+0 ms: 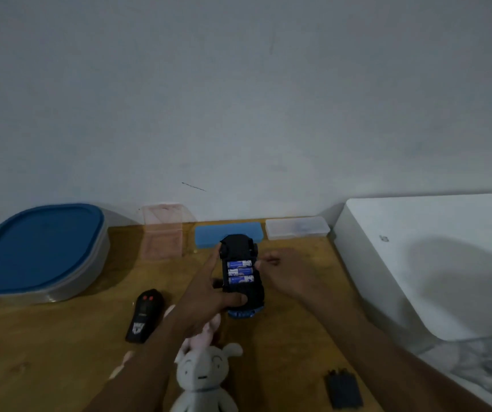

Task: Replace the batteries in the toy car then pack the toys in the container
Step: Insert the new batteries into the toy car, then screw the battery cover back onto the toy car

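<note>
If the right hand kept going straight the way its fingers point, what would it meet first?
The toy car, gripped underside-up by the left hand: probably the batteries in its open compartment. The right hand looks nearly at them, though depth is unclear.

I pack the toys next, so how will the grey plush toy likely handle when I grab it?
The plush toy looks soft and stuffed, so it will probably flop and squash rather than stay stiff. It is likely light for its size. Lying flat on the table with fabric skin, it should neither roll nor slip.
</note>
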`<state>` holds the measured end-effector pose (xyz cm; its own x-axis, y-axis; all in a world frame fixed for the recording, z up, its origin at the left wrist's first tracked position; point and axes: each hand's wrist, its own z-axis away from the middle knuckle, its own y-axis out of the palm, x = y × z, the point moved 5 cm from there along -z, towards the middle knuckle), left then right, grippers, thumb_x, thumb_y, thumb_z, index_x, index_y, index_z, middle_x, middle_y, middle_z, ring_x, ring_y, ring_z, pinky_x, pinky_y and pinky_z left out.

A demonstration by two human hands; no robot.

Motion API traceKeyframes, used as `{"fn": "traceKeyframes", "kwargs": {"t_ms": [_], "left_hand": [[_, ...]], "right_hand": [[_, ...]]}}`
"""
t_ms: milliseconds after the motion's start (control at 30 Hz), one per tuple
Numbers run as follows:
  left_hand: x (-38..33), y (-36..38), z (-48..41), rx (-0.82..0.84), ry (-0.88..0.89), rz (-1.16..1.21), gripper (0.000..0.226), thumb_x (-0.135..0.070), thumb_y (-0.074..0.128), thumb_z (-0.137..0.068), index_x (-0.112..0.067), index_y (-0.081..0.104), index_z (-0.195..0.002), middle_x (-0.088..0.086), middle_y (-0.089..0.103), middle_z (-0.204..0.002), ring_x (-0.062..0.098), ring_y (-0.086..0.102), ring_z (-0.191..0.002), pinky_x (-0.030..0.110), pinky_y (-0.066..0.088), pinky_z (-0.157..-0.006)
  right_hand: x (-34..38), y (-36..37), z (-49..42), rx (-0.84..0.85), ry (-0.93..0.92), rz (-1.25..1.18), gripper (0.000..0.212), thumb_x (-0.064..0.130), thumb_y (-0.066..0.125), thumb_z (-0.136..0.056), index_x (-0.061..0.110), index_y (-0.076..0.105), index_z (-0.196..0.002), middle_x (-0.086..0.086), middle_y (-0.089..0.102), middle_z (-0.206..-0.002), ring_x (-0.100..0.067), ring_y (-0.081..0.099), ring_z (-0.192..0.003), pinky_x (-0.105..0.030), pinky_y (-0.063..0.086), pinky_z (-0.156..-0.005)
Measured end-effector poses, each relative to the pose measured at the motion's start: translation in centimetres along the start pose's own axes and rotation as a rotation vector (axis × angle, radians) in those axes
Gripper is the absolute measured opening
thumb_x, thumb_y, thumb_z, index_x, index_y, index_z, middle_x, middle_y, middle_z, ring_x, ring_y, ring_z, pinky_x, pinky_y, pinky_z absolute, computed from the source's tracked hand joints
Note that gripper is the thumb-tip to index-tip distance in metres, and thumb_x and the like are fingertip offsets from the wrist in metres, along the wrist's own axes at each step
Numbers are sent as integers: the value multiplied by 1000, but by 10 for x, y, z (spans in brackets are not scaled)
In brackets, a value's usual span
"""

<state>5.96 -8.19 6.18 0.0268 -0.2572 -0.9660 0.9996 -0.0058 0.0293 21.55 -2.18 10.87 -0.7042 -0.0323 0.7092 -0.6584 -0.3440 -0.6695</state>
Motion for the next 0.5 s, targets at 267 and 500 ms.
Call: {"fn": "traceKeyframes", "kwargs": {"t_ms": [267, 500], "left_hand": [[36, 75, 47, 9, -5, -42, 105, 17, 71, -69, -48, 30, -141, -4, 70, -113, 15, 68, -103, 42, 57, -87], [71, 125, 91, -19, -104, -52, 111, 12, 75, -71, -43, 18, -148, -14, 63, -119, 6, 63, -106, 38, 54, -92]], "right_hand": [[-78, -23, 65, 27, -19, 176, 29, 26, 56, -93, 12, 62, -118, -2, 65, -114, -14, 59, -102, -21, 45, -85], [-142, -11, 118, 136, -39, 451, 29, 29, 54, -89, 11, 64, -109, -8, 67, -107, -23, 63, -95, -37, 52, -83]]}}
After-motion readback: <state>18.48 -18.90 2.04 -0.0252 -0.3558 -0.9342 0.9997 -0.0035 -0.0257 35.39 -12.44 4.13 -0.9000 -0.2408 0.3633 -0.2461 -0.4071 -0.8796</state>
